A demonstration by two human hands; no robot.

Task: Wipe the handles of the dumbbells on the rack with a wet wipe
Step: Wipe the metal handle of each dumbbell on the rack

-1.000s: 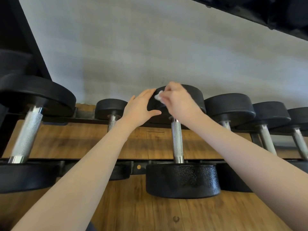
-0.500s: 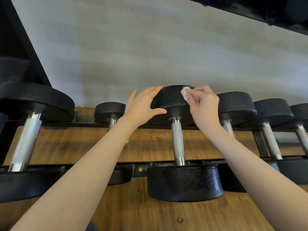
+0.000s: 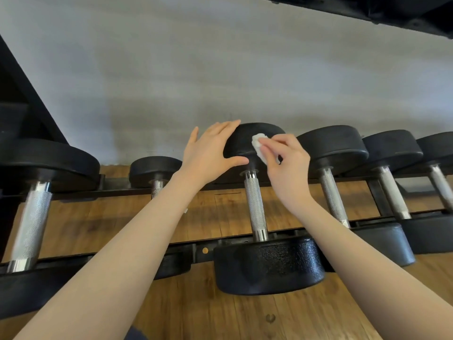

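Right hand [image 3: 286, 165] pinching small crumpled white wet wipe [image 3: 258, 146] (soft, light) against far head of black round-headed dumbbell [image 3: 255, 192] on black metal rack [image 3: 117, 186]. Left hand [image 3: 210, 149] flat-fingered, bracing head. Dumbbell probably heavy; knurled steel handle [image 3: 255, 204] is where to grasp.

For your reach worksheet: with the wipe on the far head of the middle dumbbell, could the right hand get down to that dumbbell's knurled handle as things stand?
Probably yes. The right hand pinches the wet wipe just above the knurled handle, whose length shows bare. The left hand rests on the far head, off the handle.
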